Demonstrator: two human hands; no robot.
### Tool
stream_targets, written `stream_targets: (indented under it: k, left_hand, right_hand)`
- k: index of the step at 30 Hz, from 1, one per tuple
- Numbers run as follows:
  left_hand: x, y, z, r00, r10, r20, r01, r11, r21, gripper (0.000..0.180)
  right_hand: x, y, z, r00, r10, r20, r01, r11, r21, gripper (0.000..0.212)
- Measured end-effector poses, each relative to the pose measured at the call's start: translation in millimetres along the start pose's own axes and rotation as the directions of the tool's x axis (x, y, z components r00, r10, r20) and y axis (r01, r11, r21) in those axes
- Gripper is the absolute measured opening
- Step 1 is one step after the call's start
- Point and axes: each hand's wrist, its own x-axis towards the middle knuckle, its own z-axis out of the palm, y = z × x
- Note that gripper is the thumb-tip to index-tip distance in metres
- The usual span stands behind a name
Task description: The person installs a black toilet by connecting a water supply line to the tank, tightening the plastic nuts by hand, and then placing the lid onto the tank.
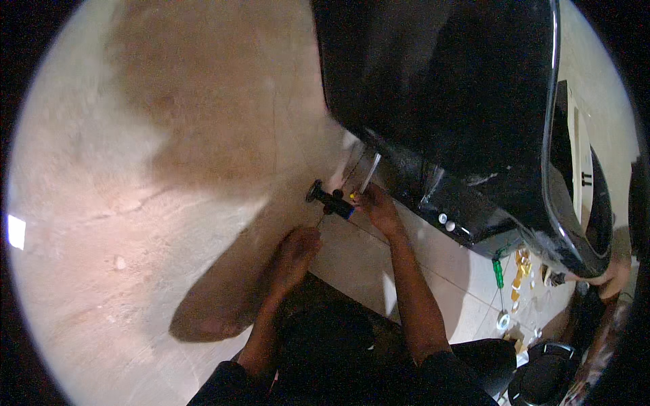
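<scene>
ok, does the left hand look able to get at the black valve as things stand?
Probably yes: the left hand is close to the black valve, with nothing bulky visible between them. The right hand is on the valve's other side, so room there looks tighter.

It looks like a bathroom: a glossy black toilet with a pale seat stands beyond and right of the right hand. A dark valve sits between both hands, above pale floor tiles.
</scene>
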Motion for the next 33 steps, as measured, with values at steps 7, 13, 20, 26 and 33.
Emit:
stream_targets:
  k: [7, 13, 20, 26, 33]
  left_hand:
    - [33.7, -23.2, 71.9, 0.978, 0.159, -0.132, -0.203, 0.860, -0.467, 0.031]
    - [36.8, -33.9, 75.5, 0.977, 0.201, 0.078, -0.067, 0.627, -0.776, 0.034]
    - [40.9, -21.1, 65.3, 0.993, 0.000, 0.115, 0.096, 0.544, -0.833, 0.041]
    - [51.8, -7.8, 66.3, 0.986, 0.081, 0.148, 0.090, 0.486, -0.869, 0.047]
    - [52.2, -4.4, 67.9, 0.989, 0.118, 0.085, 0.018, 0.482, -0.876, 0.051]
  right_hand:
    - [-31.6, -46.0, -10.2, 0.973, 0.103, -0.206, -0.047, 0.964, 0.263, 0.028]
    - [-21.7, -79.4, 10.8, 0.956, -0.080, -0.282, 0.258, 0.685, 0.681, 0.022]
    - [-18.2, -77.9, 24.0, 0.942, -0.116, -0.315, 0.274, 0.807, 0.524, 0.029]
    - [-19.8, -88.0, 19.2, 0.902, -0.286, -0.322, 0.358, 0.914, 0.192, 0.036]
    - [-25.8, -93.2, 16.0, 0.896, -0.326, -0.301, 0.350, 0.936, 0.027, 0.037]
